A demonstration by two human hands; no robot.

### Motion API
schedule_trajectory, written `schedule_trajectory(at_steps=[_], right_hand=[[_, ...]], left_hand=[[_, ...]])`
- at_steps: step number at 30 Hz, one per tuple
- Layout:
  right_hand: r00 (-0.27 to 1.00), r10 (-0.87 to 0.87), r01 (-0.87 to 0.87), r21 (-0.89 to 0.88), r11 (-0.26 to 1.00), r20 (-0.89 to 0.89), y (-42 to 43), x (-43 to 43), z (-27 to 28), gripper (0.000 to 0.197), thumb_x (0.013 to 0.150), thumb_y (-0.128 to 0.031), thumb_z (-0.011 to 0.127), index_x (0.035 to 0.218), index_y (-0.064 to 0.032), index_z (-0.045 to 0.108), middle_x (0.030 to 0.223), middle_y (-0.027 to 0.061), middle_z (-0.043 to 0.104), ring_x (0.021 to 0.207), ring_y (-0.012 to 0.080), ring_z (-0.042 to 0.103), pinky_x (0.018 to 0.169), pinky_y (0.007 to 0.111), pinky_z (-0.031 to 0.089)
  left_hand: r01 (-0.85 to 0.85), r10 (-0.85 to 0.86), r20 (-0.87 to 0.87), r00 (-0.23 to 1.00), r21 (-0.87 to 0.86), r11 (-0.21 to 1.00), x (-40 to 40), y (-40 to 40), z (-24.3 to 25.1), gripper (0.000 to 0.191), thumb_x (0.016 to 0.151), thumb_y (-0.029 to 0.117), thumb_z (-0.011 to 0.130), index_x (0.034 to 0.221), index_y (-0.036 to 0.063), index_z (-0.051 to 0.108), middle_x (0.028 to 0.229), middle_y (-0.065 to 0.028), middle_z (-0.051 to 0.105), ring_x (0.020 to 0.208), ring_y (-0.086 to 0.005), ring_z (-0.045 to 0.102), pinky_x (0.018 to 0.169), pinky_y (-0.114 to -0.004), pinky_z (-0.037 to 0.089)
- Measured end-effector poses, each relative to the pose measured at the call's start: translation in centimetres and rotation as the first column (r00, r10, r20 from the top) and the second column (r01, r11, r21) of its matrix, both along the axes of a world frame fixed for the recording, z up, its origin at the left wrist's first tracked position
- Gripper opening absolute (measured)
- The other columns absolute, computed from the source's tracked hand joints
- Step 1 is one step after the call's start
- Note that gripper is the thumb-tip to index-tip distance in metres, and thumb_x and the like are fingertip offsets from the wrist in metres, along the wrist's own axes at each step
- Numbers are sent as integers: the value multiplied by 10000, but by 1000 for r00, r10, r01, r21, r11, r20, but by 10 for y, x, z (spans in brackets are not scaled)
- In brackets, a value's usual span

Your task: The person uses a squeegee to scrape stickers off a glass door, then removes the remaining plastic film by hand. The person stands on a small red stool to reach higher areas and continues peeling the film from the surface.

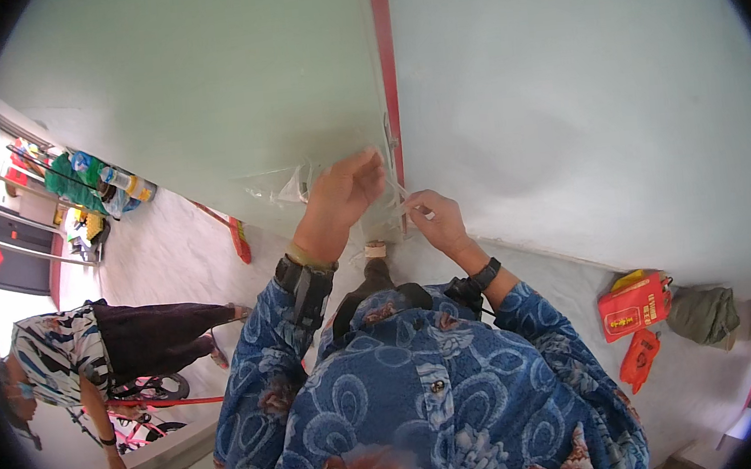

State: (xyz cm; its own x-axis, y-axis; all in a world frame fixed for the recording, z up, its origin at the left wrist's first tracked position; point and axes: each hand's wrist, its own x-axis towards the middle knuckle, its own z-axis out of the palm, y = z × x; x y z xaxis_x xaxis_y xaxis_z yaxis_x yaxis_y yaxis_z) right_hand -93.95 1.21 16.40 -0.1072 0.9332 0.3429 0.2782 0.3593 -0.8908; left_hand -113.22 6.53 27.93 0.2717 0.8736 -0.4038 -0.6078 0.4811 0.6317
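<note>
My left hand (344, 200) is raised just left of a red strip (388, 52) on the pale wall, palm turned to the right and fingers bent; whether it holds anything is unclear. My right hand (438, 219) pinches a thin, clear strip (401, 191) between thumb and fingers, right of the red strip's lower end. Above that strip a narrow metal fitting (389, 143) is fixed along the red strip. Clear plastic film (288, 188) shows beside my left wrist. Dark bands are on both my wrists.
Another person (150, 338) in a patterned top stands at the left, near a pink bicycle (141, 432). A red broom (240, 239) leans by the wall. Racks with bags and bottles (126, 182) stand at far left. Red bags (633, 306) and a grey-green bundle (703, 315) lie right.
</note>
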Motion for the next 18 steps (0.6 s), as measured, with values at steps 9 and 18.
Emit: schedule_trajectory(at_steps=[9,18], right_hand=[[1000,-7,7,-6,1000,21,1,-4,0,67,849,-42,624,905,-18,652,951,109,688,774,185,672,679,284,535],[1000,-2,2,40,999,7,0,-4,1,80,841,-60,636,915,-32,634,916,115,669,676,248,631,606,313,505]], left_hand=[[-142,142,-14,990,-79,987,9,1,4,89,898,122,652,866,40,641,735,-40,638,650,-155,612,591,-269,536],[-332,296,226,928,141,933,-11,-30,76,115,886,121,581,795,61,546,727,-8,502,619,-121,438,594,-267,388]])
